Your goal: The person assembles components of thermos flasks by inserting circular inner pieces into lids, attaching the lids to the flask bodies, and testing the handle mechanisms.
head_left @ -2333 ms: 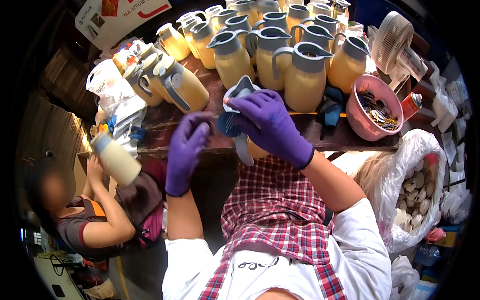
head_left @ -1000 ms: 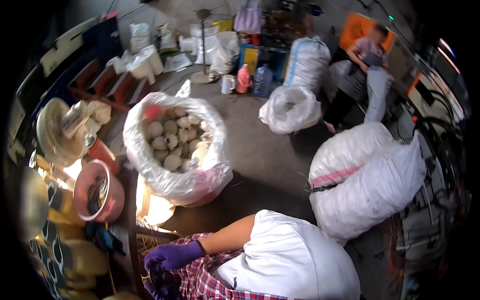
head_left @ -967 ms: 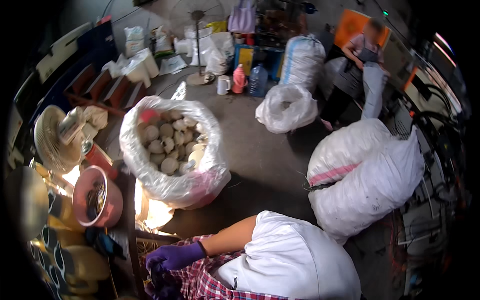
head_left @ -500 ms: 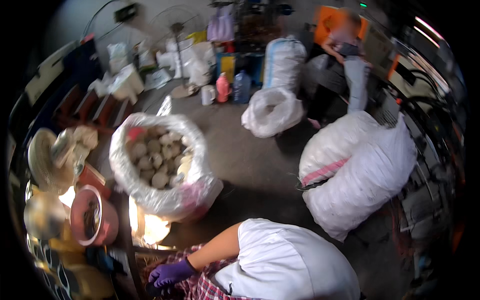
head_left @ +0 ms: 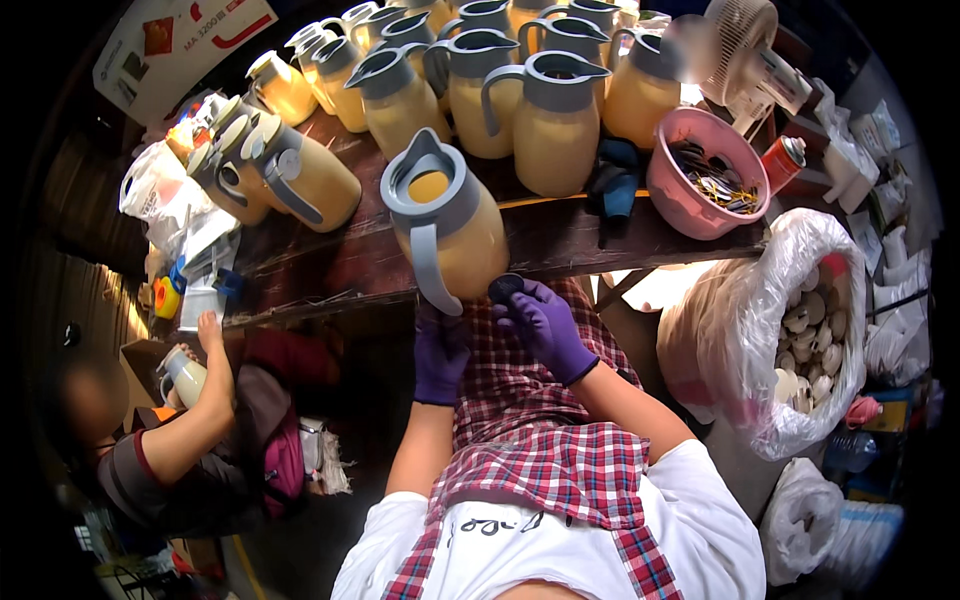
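Note:
In front of me, at the table's edge, a cream jug [head_left: 468,245] with a grey collar, spout and handle is upright, its top showing a round cream opening. My left hand [head_left: 440,355], in a purple glove, is closed at the jug's base, below the handle's lower end; part of its fingers is hidden there. My right hand [head_left: 548,330], gloved alike, pinches a small dark round disc [head_left: 505,289] beside the jug's lower right side. Several similar jugs [head_left: 557,145] stand behind on the dark wooden table [head_left: 340,265].
A pink basin [head_left: 700,205] of small flat parts, a red can [head_left: 783,160] and a fan [head_left: 740,40] are on the right. Below them stands a plastic-lined sack [head_left: 800,235] of round pale pieces. At the left, another person [head_left: 180,440] holds a small jug [head_left: 186,378].
My view has swung from the floor with its sacks round to the table of jugs. Both my gloved hands now show at the jug; earlier one purple glove was visible at the lower edge.

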`<control>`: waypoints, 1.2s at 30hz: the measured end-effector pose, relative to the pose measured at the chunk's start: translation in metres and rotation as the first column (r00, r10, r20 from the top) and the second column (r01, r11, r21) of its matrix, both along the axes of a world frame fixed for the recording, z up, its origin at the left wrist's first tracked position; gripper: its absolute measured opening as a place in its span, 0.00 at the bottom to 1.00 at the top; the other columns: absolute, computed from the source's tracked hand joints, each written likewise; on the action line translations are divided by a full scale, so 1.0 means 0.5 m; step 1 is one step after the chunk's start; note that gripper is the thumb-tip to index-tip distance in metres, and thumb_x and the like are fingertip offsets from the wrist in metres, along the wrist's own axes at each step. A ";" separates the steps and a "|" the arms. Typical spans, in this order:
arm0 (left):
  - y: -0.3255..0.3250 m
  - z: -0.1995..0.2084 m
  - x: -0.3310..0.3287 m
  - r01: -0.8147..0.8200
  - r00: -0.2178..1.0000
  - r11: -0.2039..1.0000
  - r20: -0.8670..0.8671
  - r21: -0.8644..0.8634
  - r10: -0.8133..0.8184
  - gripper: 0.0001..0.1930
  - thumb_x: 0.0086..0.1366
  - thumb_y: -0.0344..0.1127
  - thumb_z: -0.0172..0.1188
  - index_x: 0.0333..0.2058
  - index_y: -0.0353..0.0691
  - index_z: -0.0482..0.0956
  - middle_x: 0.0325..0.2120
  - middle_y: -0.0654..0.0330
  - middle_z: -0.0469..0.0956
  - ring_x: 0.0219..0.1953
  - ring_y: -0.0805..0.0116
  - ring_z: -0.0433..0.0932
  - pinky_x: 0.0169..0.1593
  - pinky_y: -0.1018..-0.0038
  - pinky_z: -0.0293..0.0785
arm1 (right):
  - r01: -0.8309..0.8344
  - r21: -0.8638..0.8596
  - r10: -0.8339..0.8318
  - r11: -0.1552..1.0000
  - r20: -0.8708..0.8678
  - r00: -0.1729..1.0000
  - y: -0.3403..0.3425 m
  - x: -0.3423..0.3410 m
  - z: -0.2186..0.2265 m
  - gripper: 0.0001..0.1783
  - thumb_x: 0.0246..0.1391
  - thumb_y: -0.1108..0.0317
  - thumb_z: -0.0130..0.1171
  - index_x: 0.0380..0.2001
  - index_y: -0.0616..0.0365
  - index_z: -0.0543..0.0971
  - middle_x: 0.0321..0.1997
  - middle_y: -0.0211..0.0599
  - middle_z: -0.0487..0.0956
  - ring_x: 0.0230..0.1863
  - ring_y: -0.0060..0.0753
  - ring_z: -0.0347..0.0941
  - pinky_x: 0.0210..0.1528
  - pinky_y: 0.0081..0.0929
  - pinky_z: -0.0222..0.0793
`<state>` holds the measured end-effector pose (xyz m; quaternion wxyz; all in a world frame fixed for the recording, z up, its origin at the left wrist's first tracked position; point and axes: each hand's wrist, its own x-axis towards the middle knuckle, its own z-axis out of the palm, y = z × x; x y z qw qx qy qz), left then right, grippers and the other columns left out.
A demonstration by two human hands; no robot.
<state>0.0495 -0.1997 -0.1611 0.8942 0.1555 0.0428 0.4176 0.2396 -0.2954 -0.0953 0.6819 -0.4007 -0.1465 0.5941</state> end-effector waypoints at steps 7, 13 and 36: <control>0.033 0.283 0.046 -0.386 0.802 0.789 -0.248 0.478 0.543 0.21 0.75 0.42 0.59 0.63 0.45 0.72 0.50 0.60 0.80 0.48 0.71 0.79 0.52 0.75 0.75 | 0.105 0.357 -0.188 0.928 0.206 0.960 0.082 0.015 0.189 0.13 0.69 0.72 0.52 0.54 0.63 0.74 0.48 0.38 0.84 0.47 0.26 0.80 0.53 0.26 0.76; 0.096 0.355 0.039 -0.356 0.717 0.680 -0.279 0.641 0.639 0.19 0.75 0.33 0.56 0.63 0.44 0.72 0.49 0.60 0.81 0.50 0.69 0.79 0.54 0.70 0.76 | 0.020 0.434 -0.285 0.901 0.555 0.782 0.128 0.036 0.302 0.12 0.64 0.77 0.57 0.50 0.62 0.79 0.42 0.31 0.82 0.38 0.17 0.78 0.40 0.17 0.71; -0.082 0.018 0.066 0.313 0.825 0.942 -0.526 0.119 -0.208 0.25 0.78 0.47 0.50 0.65 0.38 0.68 0.57 0.52 0.77 0.57 0.58 0.78 0.60 0.62 0.75 | -0.160 0.144 0.158 0.977 0.025 0.987 -0.039 0.028 0.026 0.11 0.71 0.66 0.54 0.51 0.60 0.73 0.45 0.38 0.82 0.44 0.30 0.83 0.46 0.30 0.82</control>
